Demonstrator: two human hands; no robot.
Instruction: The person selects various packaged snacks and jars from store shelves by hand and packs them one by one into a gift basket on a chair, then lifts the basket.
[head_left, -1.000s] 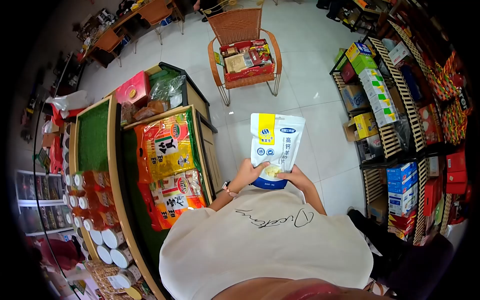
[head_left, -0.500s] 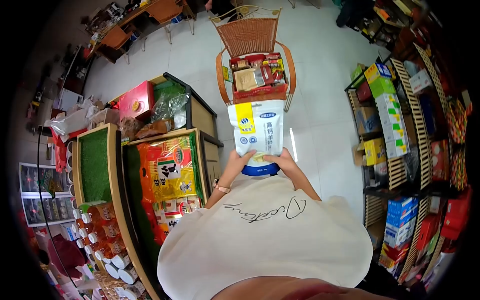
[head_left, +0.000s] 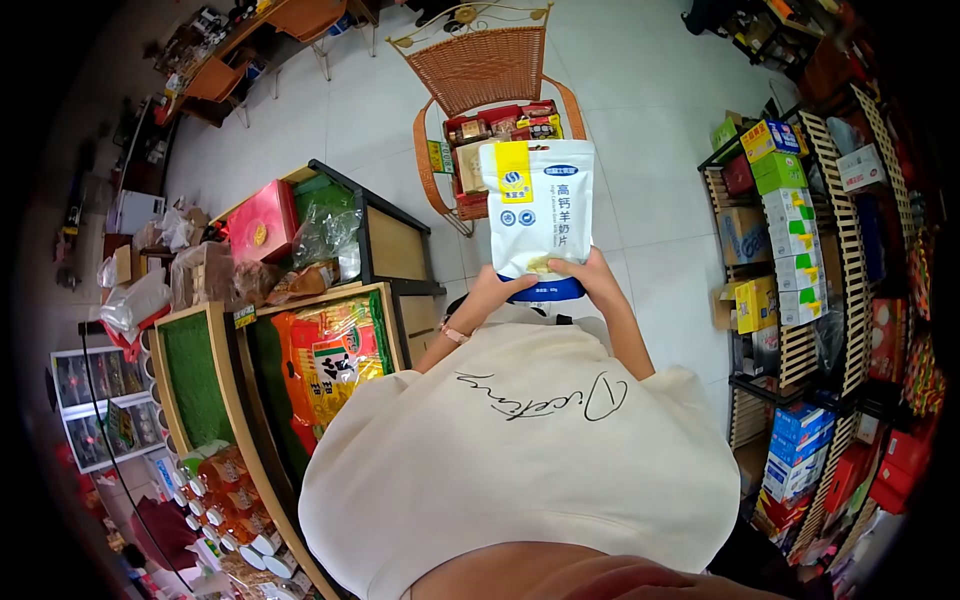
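1. Wicker chair [head_left: 480, 70]: straight ahead, backrest along the seat's far edge.
2. Red box [head_left: 492, 113]: on seat, packets [head_left: 540, 127] inside. Pouch blocks the view of its near-right corner.
3. White pouch [head_left: 540, 218]: in both hands, front face showing, roughly upright. Top edge unsupported. Risk, my read: top folds or tips away if thumb pressure drops, since the grip is all along the bottom.
4. Left hand [head_left: 490, 292]: closed on pouch's lower-left corner.
5. Right hand [head_left: 602, 283]: closed on lower-right corner, thumb across front. Uneven squeeze could twist or crease it.
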